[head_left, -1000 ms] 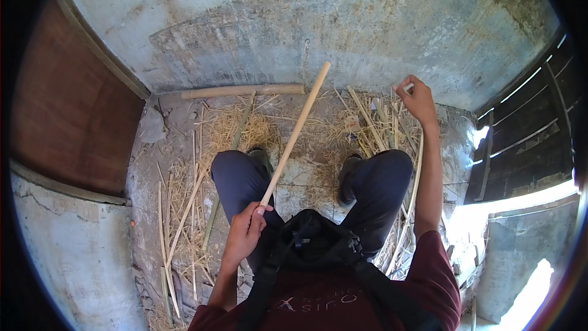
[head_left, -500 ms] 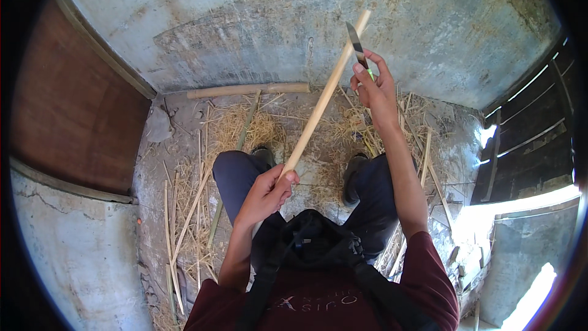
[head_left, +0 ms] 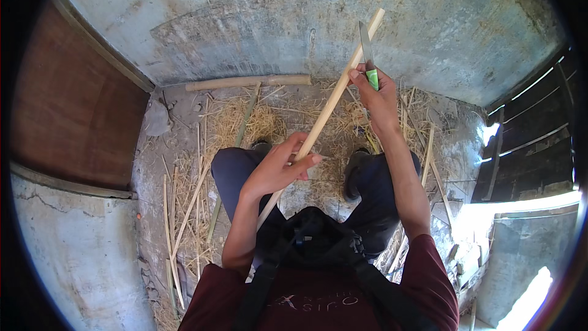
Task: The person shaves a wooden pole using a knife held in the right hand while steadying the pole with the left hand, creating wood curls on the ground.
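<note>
A long, straight, pale stick [head_left: 331, 101], wood or split bamboo, slants from near my lap up to the far right. My left hand [head_left: 278, 165] is loosely closed round its lower part, with the thumb across it. In my right hand [head_left: 378, 98] is a knife [head_left: 367, 46] with a green handle, its blade pointing away and lying close alongside the stick's upper part. The right thumb and fingertips meet the stick just below the blade. Whether the cutting edge touches the stick I cannot tell.
Straw-like shavings [head_left: 239, 125] and several thin strips [head_left: 195, 208] litter the floor around my legs. A thick bamboo pole [head_left: 248, 82] lies along the foot of the worn wall [head_left: 245, 30]. A brown panel [head_left: 76, 98] stands at left, dark slatted boards [head_left: 530, 141] at right.
My left hand has slid up the stick, so its lower end now sticks out below. The right hand has turned the knife more upright and now touches the stick, which has shifted slightly right.
</note>
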Demonstrator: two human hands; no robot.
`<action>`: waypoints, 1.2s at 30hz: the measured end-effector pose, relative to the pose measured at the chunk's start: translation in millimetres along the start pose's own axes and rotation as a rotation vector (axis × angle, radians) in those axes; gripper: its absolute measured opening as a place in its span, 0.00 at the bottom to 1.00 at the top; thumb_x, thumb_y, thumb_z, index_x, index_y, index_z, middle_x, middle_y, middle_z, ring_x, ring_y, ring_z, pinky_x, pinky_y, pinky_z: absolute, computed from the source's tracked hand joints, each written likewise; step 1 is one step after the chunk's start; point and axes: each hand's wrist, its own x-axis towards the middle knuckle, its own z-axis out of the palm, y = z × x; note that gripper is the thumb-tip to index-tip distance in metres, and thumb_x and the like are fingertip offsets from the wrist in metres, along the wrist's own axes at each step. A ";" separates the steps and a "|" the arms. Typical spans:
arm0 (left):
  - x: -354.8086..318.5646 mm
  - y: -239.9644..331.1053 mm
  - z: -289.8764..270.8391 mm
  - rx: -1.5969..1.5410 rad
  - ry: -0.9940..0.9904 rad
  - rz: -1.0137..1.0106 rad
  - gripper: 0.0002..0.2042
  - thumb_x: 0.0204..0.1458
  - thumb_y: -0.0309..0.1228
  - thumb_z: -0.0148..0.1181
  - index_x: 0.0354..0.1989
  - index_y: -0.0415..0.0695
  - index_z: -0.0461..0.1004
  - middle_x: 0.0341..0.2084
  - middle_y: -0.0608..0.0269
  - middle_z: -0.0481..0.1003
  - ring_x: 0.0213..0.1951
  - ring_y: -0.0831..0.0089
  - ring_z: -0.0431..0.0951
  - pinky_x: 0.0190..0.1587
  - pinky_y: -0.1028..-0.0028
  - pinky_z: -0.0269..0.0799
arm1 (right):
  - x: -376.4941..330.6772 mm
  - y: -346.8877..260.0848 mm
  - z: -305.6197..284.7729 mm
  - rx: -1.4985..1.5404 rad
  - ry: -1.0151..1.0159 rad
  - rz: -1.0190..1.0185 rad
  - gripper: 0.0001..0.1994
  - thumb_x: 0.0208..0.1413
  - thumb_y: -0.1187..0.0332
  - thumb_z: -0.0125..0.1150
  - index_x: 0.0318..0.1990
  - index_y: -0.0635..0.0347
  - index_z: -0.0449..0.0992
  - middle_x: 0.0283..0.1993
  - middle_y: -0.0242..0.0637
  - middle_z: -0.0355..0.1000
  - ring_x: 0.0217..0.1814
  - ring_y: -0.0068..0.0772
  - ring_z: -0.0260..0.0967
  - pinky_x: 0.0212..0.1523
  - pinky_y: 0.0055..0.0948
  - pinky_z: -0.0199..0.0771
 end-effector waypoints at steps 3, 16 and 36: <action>19.6 4.6 -10.4 -0.043 -0.199 -0.111 0.15 0.75 0.39 0.57 0.53 0.37 0.76 0.29 0.68 0.75 0.25 0.82 0.73 0.29 0.76 0.72 | 3.4 0.4 2.4 -0.103 0.013 -0.046 0.16 0.68 0.59 0.71 0.55 0.59 0.81 0.33 0.26 0.80 0.24 0.08 0.59 0.26 0.20 0.56; 54.7 -32.9 -6.3 0.237 0.458 0.158 0.11 0.70 0.31 0.57 0.49 0.32 0.75 0.21 0.40 0.75 0.26 0.40 0.79 0.31 0.51 0.69 | -26.9 27.6 35.0 -0.805 -0.280 -0.567 0.09 0.69 0.66 0.68 0.52 0.54 0.77 0.33 0.43 0.81 0.30 0.45 0.81 0.29 0.42 0.75; 52.4 -45.0 -9.6 0.405 0.558 0.124 0.09 0.72 0.31 0.56 0.42 0.36 0.69 0.20 0.34 0.76 0.27 0.30 0.79 0.32 0.39 0.71 | 8.4 31.6 49.3 -0.870 -0.378 -0.800 0.09 0.61 0.68 0.76 0.38 0.59 0.80 0.34 0.37 0.82 0.28 0.44 0.81 0.26 0.40 0.76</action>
